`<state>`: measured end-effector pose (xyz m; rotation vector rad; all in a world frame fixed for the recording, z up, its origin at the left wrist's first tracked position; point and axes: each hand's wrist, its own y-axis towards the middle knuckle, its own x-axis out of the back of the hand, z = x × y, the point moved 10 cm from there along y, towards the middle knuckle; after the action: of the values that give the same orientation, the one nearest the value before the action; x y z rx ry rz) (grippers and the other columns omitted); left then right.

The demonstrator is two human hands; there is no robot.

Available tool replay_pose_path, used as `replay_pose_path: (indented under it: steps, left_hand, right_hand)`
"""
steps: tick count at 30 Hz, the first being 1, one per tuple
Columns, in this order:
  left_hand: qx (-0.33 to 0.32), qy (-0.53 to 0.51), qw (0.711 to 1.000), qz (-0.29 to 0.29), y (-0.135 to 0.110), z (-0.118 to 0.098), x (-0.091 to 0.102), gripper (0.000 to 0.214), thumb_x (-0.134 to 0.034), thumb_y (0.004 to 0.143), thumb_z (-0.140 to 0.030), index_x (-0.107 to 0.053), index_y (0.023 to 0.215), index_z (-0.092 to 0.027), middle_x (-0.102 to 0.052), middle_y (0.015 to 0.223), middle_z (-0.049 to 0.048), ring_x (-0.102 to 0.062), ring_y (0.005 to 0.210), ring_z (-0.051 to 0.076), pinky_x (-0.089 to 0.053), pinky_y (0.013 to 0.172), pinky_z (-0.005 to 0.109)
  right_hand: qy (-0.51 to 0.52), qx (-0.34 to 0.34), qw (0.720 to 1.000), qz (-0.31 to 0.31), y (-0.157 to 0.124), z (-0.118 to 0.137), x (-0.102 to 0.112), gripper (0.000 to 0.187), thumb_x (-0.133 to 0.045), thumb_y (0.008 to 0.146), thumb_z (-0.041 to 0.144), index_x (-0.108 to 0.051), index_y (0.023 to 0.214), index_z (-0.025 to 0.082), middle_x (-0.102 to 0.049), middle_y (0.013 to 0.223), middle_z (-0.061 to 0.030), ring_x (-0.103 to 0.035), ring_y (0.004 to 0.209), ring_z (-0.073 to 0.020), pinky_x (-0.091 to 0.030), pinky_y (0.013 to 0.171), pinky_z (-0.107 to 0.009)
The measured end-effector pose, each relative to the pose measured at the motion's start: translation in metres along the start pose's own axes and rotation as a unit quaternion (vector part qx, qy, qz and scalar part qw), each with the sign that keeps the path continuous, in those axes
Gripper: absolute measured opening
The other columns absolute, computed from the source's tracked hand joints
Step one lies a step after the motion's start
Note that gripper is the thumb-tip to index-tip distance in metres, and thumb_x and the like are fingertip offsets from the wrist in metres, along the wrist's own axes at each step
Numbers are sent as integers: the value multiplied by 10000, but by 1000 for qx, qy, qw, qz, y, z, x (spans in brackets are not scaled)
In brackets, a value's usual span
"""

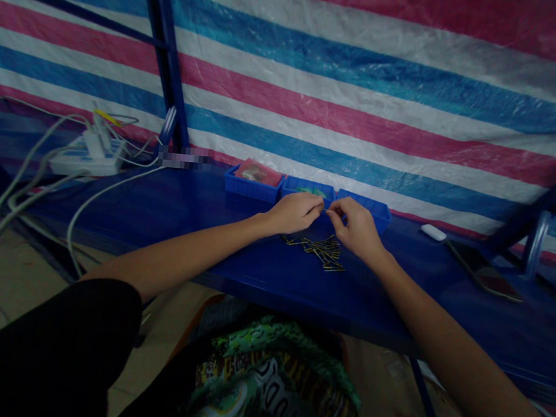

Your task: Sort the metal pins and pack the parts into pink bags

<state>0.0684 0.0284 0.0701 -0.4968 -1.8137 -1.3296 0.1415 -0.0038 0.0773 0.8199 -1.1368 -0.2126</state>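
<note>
The blue table (262,272) stretched in front of me, with three blue trays (248,187) in a row along its far edge, the leftmost bearing a red packet (268,172). My left hand (296,213) and right hand (355,225) came together just in front of the middle and right trays. Between them and the near edge lay a loose pile of thin pins (323,249), many crossing one another. Smallest was a thin piece (325,210) between my hands: the fingers of both seemed to pinch it, one from each side, though its detail was too small to tell. I judged this a fingertip step on a single piece; the next move called for steady wrists and a light, even pinch.
</note>
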Motion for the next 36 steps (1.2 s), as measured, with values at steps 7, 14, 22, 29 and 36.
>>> replay_pose_path:
  steps: [7, 14, 22, 29, 36]
  left_hand:
    - [9, -13, 1000, -1, 0, 1, 1, 245, -331, 909, -216, -547, 799, -176, -610, 777, 50, -555, 751, 156, -405, 709, 295]
    - [28, -68, 996, -40, 0, 8, 14, 160, -433, 893, -267, -539, 963, -172, -610, 773, 30, -564, 724, 145, -417, 674, 278]
    - [-3, -61, 996, -71, 0, 5, 17, 162, -400, 905, -249, -538, 877, -169, -623, 816, 47, -570, 758, 151, -428, 691, 284]
    - [1, -41, 997, -60, 0, 5, 16, 225, -370, 920, -251, -564, 838, -170, -634, 781, 39, -574, 725, 142, -421, 672, 276]
    - [-9, -47, 997, -61, -1, 0, 17, 179, -441, 891, -260, -588, 941, -169, -648, 793, 31, -584, 714, 139, -430, 661, 265]
  right_hand:
    - [1, 0, 1000, -9, 0, -1, 2, 113, -471, 857, 240, -557, 801, 190, -556, 759, -43, -529, 696, -170, -411, 636, -296]
    - [9, -9, 1000, -27, 0, -4, 6, 176, -439, 877, 264, -569, 785, 188, -566, 751, -50, -534, 694, -180, -403, 636, -306]
    - [31, -1, 999, -41, -1, -4, 7, 158, -482, 865, 314, -570, 840, 186, -567, 719, -31, -525, 645, -160, -401, 600, -296]
    - [33, 10, 998, -45, -1, -1, 7, 109, -481, 858, 255, -563, 825, 191, -577, 749, -36, -540, 672, -165, -411, 609, -292]
    - [22, -7, 998, -53, -1, -4, 10, 190, -432, 882, 268, -571, 786, 182, -587, 759, -57, -542, 685, -178, -395, 615, -304]
